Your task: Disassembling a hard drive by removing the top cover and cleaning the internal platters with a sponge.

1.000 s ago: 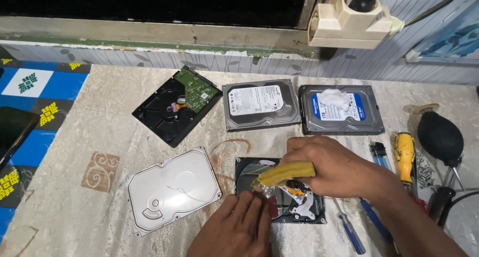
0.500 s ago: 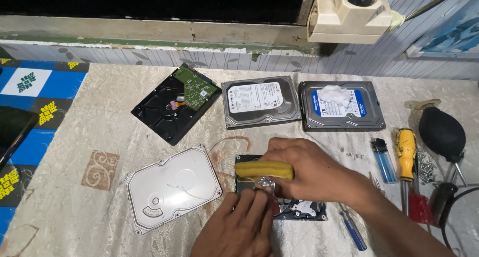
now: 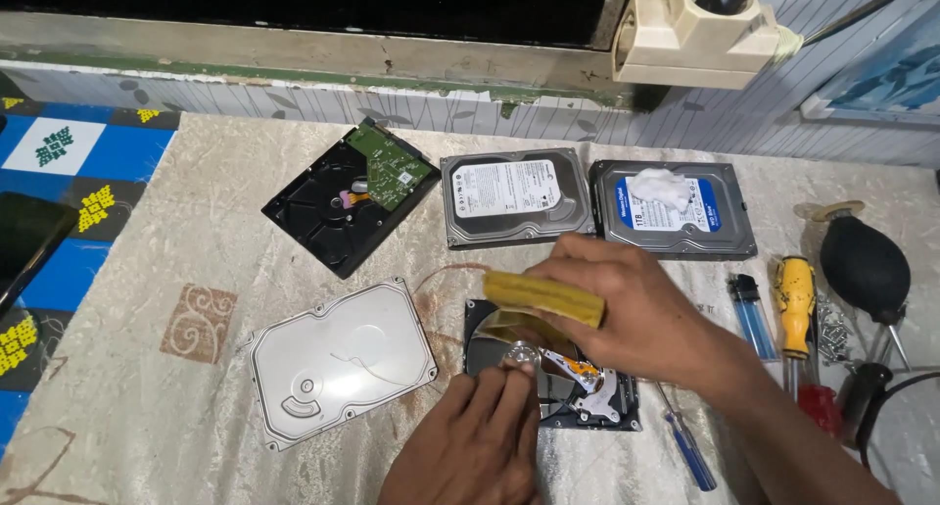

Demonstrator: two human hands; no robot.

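A: Head view: on the desk [image 3: 147, 407], left hand [image 3: 480, 436] presses fingertips on the open hard drive [image 3: 587, 397], beside the metal cover [image 3: 338, 358].
B: Right hand [image 3: 636, 309]?
A: Its grip holds a yellow sponge [image 3: 543, 297] above that drive.

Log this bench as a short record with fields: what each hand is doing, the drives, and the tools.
right hand: holds a yellow sponge over the opened hard drive
left hand: fingertips on the opened drive's platter hub
removed lid: silver, left of that drive
other drives: black drive with green board, grey-label drive, blue-label drive
tools on the right: blue lighter, yellow screwdriver, black air blower
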